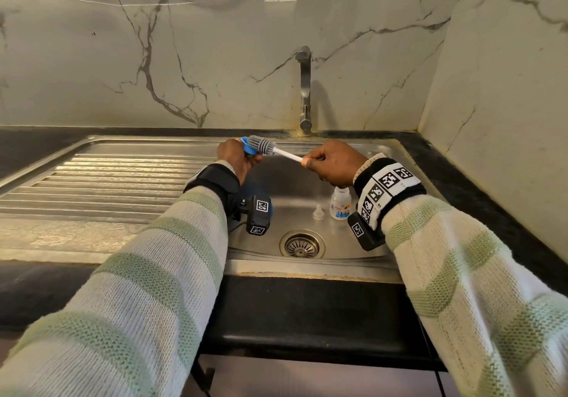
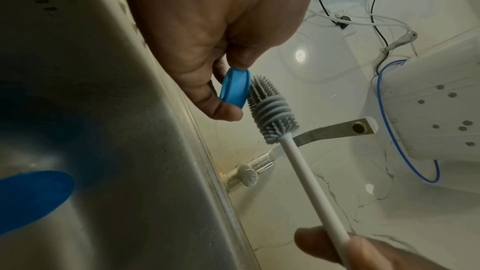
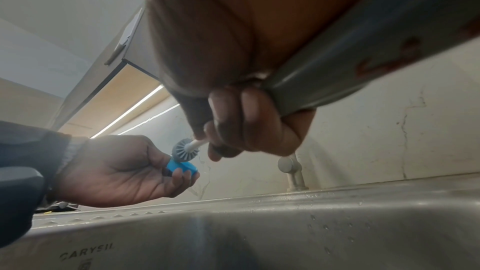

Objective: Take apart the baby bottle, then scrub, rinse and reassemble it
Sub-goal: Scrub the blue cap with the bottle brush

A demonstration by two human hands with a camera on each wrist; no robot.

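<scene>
My left hand pinches the blue bottle collar ring above the sink's back edge; the ring sits between thumb and fingertips. My right hand grips the white handle of a grey silicone bottle brush, whose bristles lie against the ring's outer side. In the right wrist view the brush head rests on top of the ring. The clear bottle body with a printed label stands upright in the sink basin, and the clear nipple sits just left of it.
The steel sink has a drain at the front centre and a ribbed draining board on the left. A metal tap rises behind the basin. Dark countertop and a marble wall close the right side.
</scene>
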